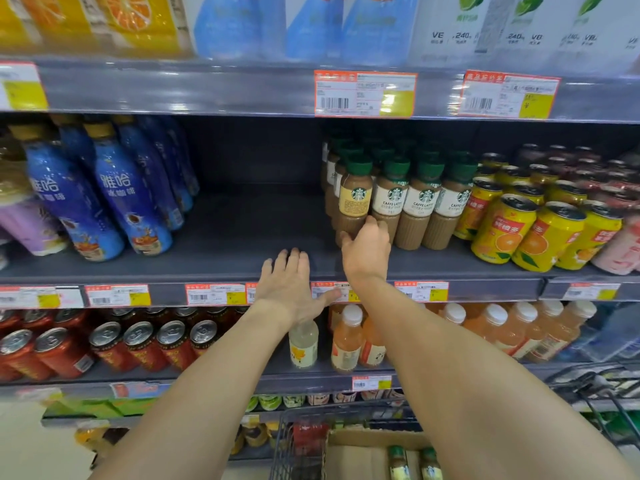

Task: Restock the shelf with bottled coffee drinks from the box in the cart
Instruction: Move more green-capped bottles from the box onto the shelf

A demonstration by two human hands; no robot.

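Both arms reach out to the shelf. The right hand grips a coffee bottle low down. The left hand lies flat, fingers straight.

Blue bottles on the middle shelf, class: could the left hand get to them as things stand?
Probably yes. The left hand lies open on the shelf edge holding nothing, and only bare shelf shows between it and the blue bottles.

I see grey metal store shelving filling the frame; pale floor at lower left.
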